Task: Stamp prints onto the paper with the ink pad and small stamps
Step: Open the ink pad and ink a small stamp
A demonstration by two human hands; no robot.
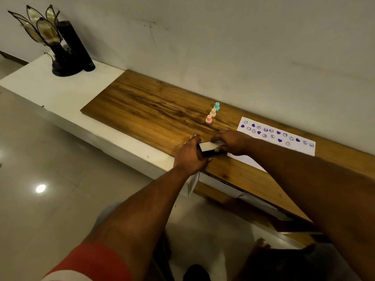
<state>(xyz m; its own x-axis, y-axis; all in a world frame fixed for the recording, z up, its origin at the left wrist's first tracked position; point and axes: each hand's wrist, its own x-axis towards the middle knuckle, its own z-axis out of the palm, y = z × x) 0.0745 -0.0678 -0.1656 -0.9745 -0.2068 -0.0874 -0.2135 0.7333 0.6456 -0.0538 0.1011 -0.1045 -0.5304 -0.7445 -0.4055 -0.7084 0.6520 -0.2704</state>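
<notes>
The ink pad, a flat black case with a pale lid, sits near the front edge of the wooden top between both hands. My left hand grips its left end. My right hand pinches the lid at the right end, thumb in front and fingers behind. Three small stamps stand upright in a row behind: pink, cream and teal. The white paper lies to the right, carrying several purple heart and face prints. My right forearm covers its near part.
The wooden top lies on a white cabinet against the wall. A black ornament with leaf shapes and a dark cylinder stand at the far left. Tiled floor lies below, and a drawer front shows under the edge.
</notes>
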